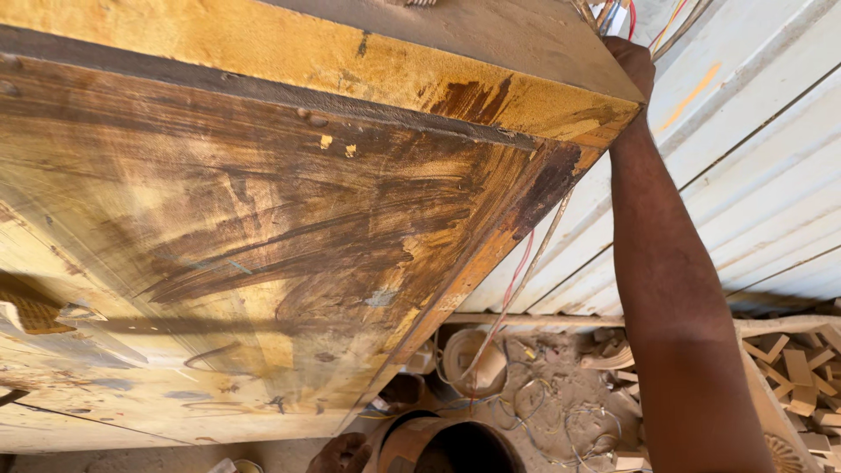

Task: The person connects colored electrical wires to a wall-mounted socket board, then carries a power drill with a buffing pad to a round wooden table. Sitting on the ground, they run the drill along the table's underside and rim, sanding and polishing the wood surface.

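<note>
- The right hand (632,63) reaches up at the end of a long outstretched arm and grips the top far corner of a big wooden cabinet (263,236); its fingers wrap over the corner, clamped on the wood.
- The left hand (343,454) shows only as a dark shape at the bottom edge, under the cabinet's lower corner. It seems to rest against the wood there, but I cannot tell whether it is gripping or just propping.
- The two hands are well apart, one high and one low along the same edge.
- The cabinet fills most of the view, tilted, its stained yellow-brown panel facing the camera.
- A bundle of wires (613,16) hangs just beside the right hand, and a red wire (512,289) trails down along the cabinet's edge.
- Behind stands a pale ribbed wall (753,175); below lie a round tub (473,359), loose cable and a heap of wood offcuts (797,368).
- Risk, as I judge it: the tilted cabinet could slip from so narrow a hold, or snag the wires; the clutter underfoot could trip the person.
</note>
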